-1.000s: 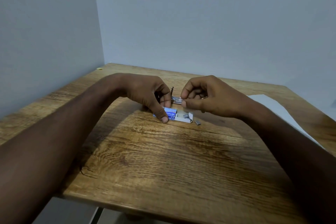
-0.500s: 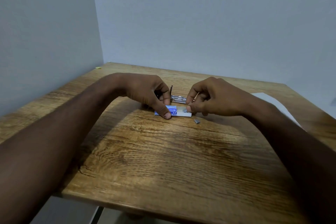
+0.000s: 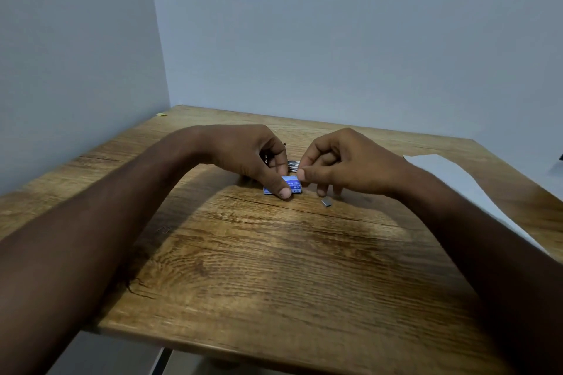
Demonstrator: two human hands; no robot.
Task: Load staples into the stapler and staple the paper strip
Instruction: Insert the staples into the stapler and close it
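Two hands meet over the little blue staple box (image 3: 292,185) on the tabletop (image 3: 274,253). My left hand (image 3: 243,155) pins it with a narrow grip; my right hand (image 3: 344,164) pinches its right end. Its long side runs left to right. Behind it, mostly hidden, the stapler (image 3: 293,165) seems to run the same way.

This looks like a plain room, maybe a small office or a study corner. A wooden table (image 3: 274,268) is pushed into the corner of two bare grey walls (image 3: 335,39). On the table, near its right edge, lies a white paper (image 3: 451,173), and at its middle a small staple box (image 3: 292,183).
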